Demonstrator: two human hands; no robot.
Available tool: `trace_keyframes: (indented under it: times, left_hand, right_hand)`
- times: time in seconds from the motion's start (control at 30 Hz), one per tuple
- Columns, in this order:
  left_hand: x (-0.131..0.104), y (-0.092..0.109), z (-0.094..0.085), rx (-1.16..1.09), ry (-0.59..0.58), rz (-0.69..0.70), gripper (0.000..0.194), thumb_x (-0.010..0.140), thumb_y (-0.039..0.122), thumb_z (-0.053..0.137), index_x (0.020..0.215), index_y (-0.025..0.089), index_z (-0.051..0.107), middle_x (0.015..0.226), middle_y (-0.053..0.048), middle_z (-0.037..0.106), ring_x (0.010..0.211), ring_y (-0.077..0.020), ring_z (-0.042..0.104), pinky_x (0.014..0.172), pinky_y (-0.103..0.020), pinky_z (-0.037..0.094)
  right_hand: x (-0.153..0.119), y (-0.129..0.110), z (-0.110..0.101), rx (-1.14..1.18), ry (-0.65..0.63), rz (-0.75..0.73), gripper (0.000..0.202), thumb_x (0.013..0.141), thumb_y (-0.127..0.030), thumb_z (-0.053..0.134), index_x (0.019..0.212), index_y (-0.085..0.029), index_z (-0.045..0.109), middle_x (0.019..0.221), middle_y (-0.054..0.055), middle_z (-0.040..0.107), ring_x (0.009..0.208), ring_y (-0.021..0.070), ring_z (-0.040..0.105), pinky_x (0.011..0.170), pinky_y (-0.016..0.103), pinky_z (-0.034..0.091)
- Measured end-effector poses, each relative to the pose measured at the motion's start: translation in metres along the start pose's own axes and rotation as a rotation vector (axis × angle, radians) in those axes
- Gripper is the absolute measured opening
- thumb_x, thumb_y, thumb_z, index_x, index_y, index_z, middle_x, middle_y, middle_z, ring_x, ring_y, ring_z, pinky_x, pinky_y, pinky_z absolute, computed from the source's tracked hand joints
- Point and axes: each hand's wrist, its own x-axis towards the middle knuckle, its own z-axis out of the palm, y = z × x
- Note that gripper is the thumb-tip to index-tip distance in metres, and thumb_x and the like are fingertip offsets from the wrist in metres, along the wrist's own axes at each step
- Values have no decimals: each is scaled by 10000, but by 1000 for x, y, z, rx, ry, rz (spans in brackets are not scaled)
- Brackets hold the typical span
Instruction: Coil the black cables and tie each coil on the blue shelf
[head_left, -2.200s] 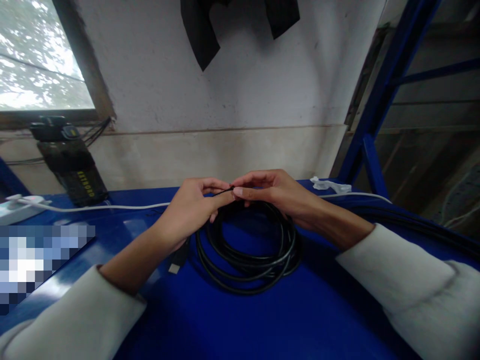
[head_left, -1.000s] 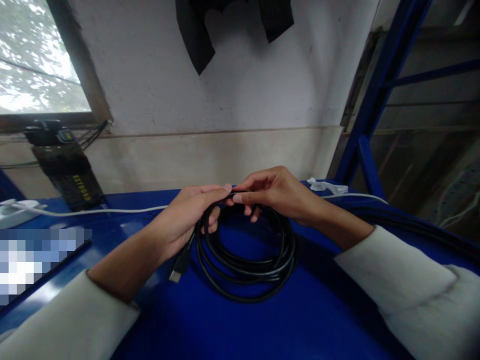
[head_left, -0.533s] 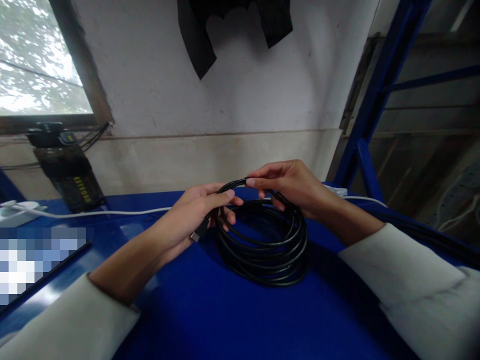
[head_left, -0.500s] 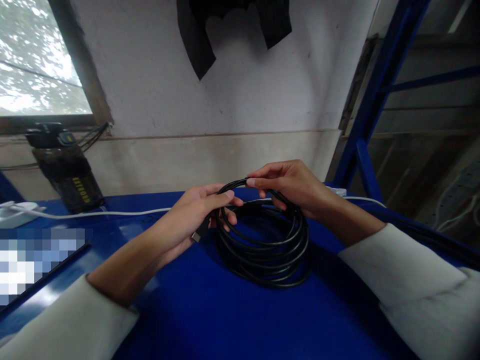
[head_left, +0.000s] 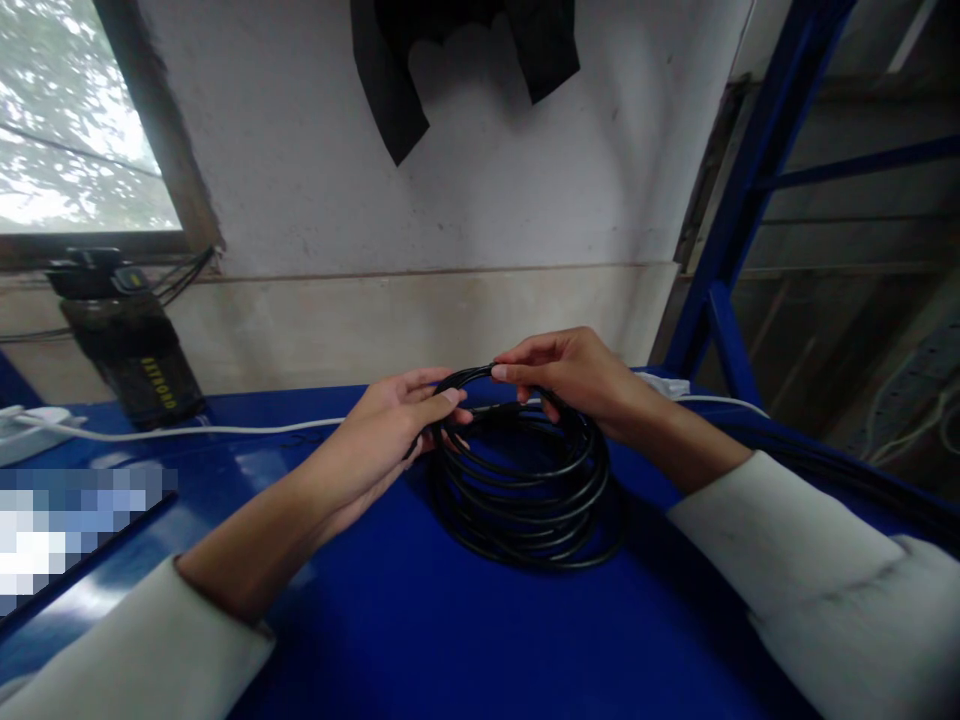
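Note:
A black cable (head_left: 517, 550) is wound into a loose coil of several loops, its top raised and its lower loops near the blue tabletop (head_left: 390, 620). My left hand (head_left: 405, 420) grips the coil's upper left side, thumb on top and fingers curled beneath. With thumb and fingertips, my right hand (head_left: 562, 370) pinches the strands at the top right. The cable's plug, at the left hand earlier, is hidden now. Part of the right hand's fingers lies behind the loops.
A dark water bottle (head_left: 139, 345) stands at the back left. A white cord (head_left: 225, 430) runs along the table's rear to a white power strip (head_left: 37, 430). More black cables (head_left: 847, 475) lie at right, near a blue metal frame (head_left: 739, 230). A pale wall (head_left: 465, 320) rises behind.
The metal plug that stuck out below my left hand has gone out of sight. Both hands keep hold of the coil and have barely shifted.

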Motion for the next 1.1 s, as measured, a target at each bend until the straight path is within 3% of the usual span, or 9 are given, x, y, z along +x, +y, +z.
trace_keyframes:
  times: [0.13, 0.33, 0.5, 0.73, 0.87, 0.97, 1.1]
  left_hand:
    - [3, -5, -3, 51, 7, -10, 347, 942, 46, 675, 1285, 96, 658, 971, -114, 780, 758, -139, 710, 611, -193, 527]
    - [4, -11, -10, 119, -36, -60, 421, 924, 66, 674, 1333, 98, 580, 943, -145, 768, 772, -230, 732, 574, -339, 646]
    - [5, -8, -13, 135, -42, -74, 401, 913, 84, 695, 1300, 106, 594, 923, -156, 776, 935, -297, 768, 545, -321, 653]
    - [1, 4, -15, -80, -104, -100, 322, 931, 31, 664, 1239, 121, 643, 1168, -168, 769, 911, -229, 787, 570, -278, 664]
    - [1, 6, -18, -151, -194, -126, 139, 980, 64, 618, 1051, 75, 737, 1024, -148, 804, 767, -171, 775, 594, -230, 656]
    - [3, 6, -20, -205, -214, -215, 223, 1032, 126, 568, 1003, 22, 764, 885, -145, 805, 681, -148, 757, 592, -191, 635]
    - [3, 6, -22, -368, -297, -283, 293, 1079, 221, 525, 1058, 46, 759, 936, -144, 811, 823, -198, 796, 672, -247, 654]
  right_hand:
    - [3, 7, 2, -71, -36, -19, 156, 877, -222, 791, 982, -107, 789, 613, -6, 670, 412, 71, 519, 333, 166, 421]
    - [3, 13, 1, -129, -199, 1, 199, 870, -267, 787, 1008, -126, 769, 620, 7, 680, 476, 142, 614, 352, 225, 527]
    - [-1, 9, 3, -145, -190, 25, 191, 874, -284, 791, 990, -133, 778, 555, -21, 642, 373, 102, 532, 318, 202, 454]
    - [-4, -1, -1, 19, -128, 82, 199, 846, -295, 816, 974, -146, 784, 595, -40, 610, 373, 39, 437, 318, 152, 328]
    - [-4, -3, 0, 82, -111, 103, 211, 836, -312, 823, 966, -152, 781, 614, -31, 605, 436, 61, 468, 336, 154, 351]
    - [-5, -1, 3, 119, -111, 106, 204, 834, -303, 827, 959, -152, 770, 610, -30, 606, 444, 69, 474, 339, 163, 363]
    - [-6, -2, 6, 203, -77, 151, 208, 840, -296, 822, 980, -156, 758, 605, -34, 604, 401, 63, 459, 332, 173, 342]
